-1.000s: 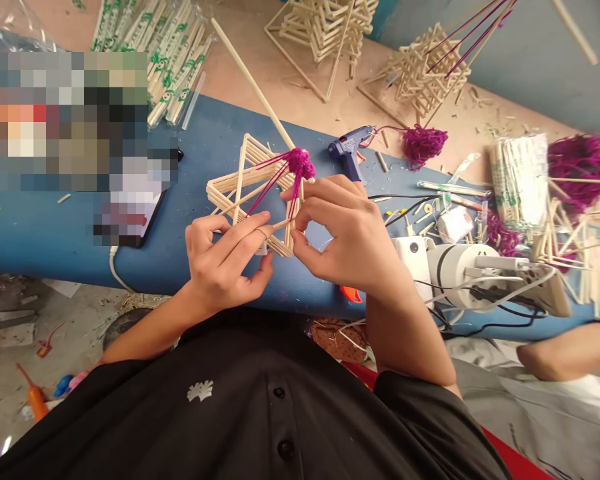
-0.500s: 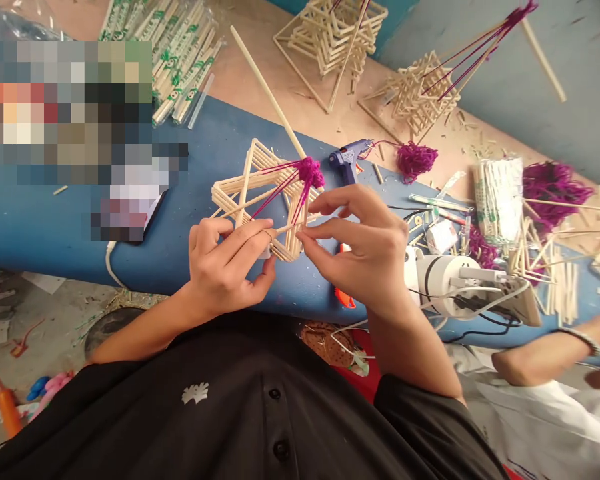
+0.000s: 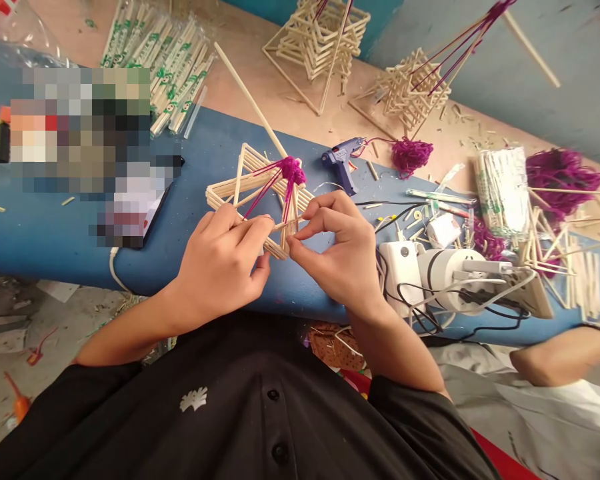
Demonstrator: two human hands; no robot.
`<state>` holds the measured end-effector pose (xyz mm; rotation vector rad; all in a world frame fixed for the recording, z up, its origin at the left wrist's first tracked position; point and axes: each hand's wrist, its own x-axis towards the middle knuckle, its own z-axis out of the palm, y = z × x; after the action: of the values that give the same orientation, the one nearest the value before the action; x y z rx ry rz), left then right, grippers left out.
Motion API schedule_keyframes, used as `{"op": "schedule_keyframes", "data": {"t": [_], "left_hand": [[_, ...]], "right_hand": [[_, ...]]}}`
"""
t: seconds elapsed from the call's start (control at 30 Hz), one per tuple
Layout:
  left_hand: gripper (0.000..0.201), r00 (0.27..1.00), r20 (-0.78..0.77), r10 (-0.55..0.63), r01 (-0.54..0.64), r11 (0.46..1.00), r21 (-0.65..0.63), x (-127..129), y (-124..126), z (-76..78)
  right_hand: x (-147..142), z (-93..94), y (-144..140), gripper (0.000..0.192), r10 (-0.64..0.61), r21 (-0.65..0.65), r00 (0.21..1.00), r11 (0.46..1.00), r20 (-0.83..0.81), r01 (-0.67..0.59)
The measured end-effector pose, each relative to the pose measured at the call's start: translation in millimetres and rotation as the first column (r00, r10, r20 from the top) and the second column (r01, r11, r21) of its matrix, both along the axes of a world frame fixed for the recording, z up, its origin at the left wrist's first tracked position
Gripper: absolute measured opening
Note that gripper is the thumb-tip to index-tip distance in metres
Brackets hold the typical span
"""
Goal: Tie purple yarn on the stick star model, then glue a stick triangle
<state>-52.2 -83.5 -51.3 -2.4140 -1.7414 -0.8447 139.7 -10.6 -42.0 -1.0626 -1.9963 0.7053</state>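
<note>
stick star (image 3: 250, 187) on the blue worktop (image 3: 55, 227), between left hand (image 3: 220, 260) and right hand (image 3: 337, 250), both pinching its near corner.

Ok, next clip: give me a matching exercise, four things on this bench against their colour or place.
Things:
1. glue gun
2. yarn knot on the stick star
3. wrapped chopstick packs
4. left hand

Descriptions:
A. purple
B. far left of the bench, in green-printed sleeves
C. blue, lying beyond the right hand
D. gripping the stick star's near edge

Pairs: 1-C, 2-A, 3-B, 4-D
</note>
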Motion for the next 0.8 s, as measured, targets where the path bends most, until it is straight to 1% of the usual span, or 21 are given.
{"op": "schedule_keyframes", "data": {"t": [0.13,0.3,0.5,0.67,0.8], "left_hand": [[0.036,1.0,-0.008,-0.01,0.01,1.0,-0.026,-0.1,3.8,3.7],[0.028,0.998,-0.001,-0.068,0.068,0.994,-0.086,-2.5,9.2,5.9],[0.035,0.992,0.107,-0.064,0.079,0.986,-0.144,-3.1,9.9,6.9],[0.041,0.979,0.188,-0.081,0.117,0.975,-0.189,-2.1,8.8,7.5],[0.043,0.975,0.213,-0.066,0.106,0.977,-0.183,-1.1,7.9,4.6]], "right_hand": [[-1.7,-1.7,-0.7,0.012,0.009,-0.002,1.0,1.0,0.002,-0.009],[-1.9,-4.7,-1.6,0.013,0.027,0.025,0.999,0.999,0.019,-0.028],[-1.2,-6.6,-2.0,0.015,0.042,0.038,0.999,0.998,0.005,-0.043],[-1.3,-5.8,-1.4,0.016,0.046,0.044,0.999,0.998,0.005,-0.046],[-1.1,-5.6,1.2,0.013,0.044,0.054,0.998,0.997,0.033,-0.046]]}}
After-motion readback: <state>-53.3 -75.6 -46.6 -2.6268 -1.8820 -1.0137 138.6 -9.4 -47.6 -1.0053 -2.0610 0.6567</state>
